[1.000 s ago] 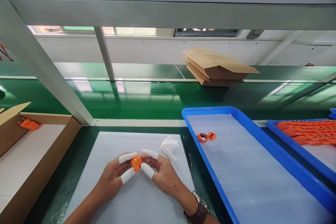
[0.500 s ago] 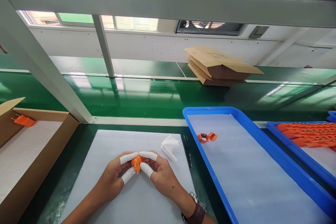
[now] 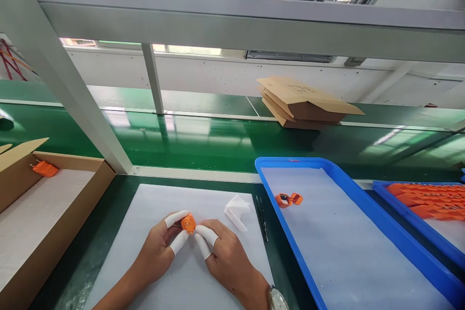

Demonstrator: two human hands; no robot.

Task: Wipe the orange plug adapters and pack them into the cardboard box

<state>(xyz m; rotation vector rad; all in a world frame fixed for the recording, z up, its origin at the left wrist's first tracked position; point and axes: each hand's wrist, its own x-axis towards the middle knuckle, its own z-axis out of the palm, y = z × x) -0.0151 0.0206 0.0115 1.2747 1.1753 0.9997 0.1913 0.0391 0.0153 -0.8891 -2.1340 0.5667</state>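
Observation:
A small orange plug part (image 3: 188, 223) is held above the white sheet (image 3: 156, 198) on the bench. My left hand (image 3: 157, 251) grips it between thumb and index finger, both wearing white finger covers. Close against its right side are the pinched thumb and index finger of my right hand (image 3: 225, 250), also covered in white; whether they hold something small is hidden. A watch (image 3: 278, 299) is on my right wrist. Behind my right hand lies a folded white cloth (image 3: 238, 211), with thin dark tools (image 3: 261, 219) beside the sheet's right edge.
At left, a cardboard box (image 3: 78, 209) holds an orange plug (image 3: 45, 168). A blue tray (image 3: 290, 247) on the right contains orange parts (image 3: 288, 199). Another tray farther right carries several orange pieces (image 3: 428, 198). Metal frame bars cross above; flattened cartons (image 3: 308, 101) lie behind.
The view has tilted up slightly. My right hand has turned, its fingers shifting to the plug part's lower right side. My left hand keeps hold of the part, which now sits at another angle.

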